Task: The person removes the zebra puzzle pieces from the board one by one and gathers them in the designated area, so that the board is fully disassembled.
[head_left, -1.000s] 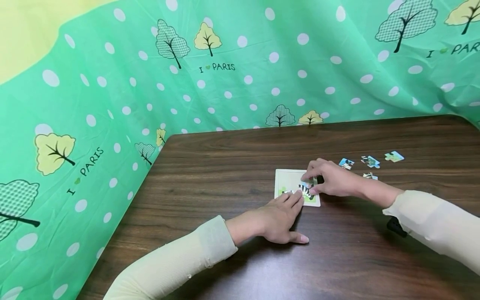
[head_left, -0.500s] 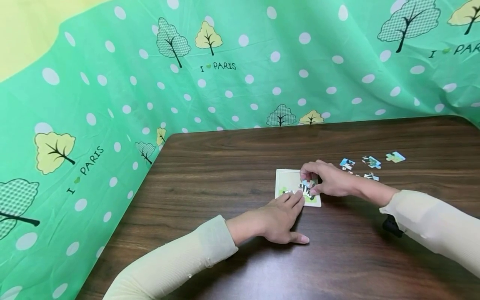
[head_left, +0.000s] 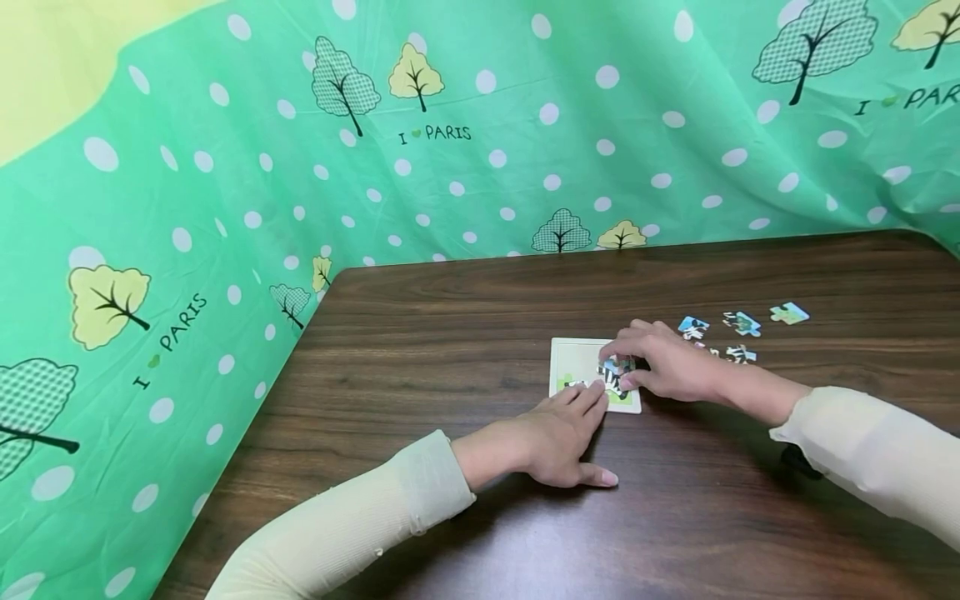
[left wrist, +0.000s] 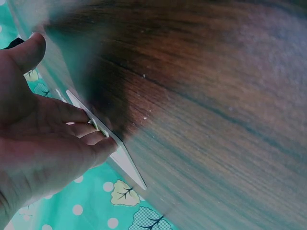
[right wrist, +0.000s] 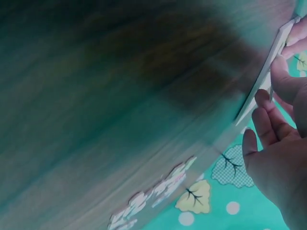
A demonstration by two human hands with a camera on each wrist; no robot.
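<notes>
A small square puzzle board (head_left: 581, 348) with a pale rim lies flat on the table. My left hand (head_left: 562, 442) rests its straight fingers on the board's near edge, thumb spread out on the table; the left wrist view shows these fingers (left wrist: 103, 148) over the white board edge (left wrist: 128, 165). At the board's right side, my right hand (head_left: 663, 362) pinches a puzzle piece (head_left: 611, 367) with blue and black-and-white stripes between thumb and fingers. That piece (right wrist: 272, 93) appears edge-on in the right wrist view. Green printed pieces lie in the board's lower part, partly hidden by both hands.
Several loose puzzle pieces lie beyond the right hand, among them a green-and-blue one (head_left: 790, 313), a darker one (head_left: 742, 323) and a striped one (head_left: 693, 327). A green dotted cloth (head_left: 450, 217) hangs behind and left of the brown wooden table (head_left: 420, 333).
The puzzle piece in my right fingers has shifted and turned slightly over the same part of the board. My right forearm has moved a little; the left hand stays put.
</notes>
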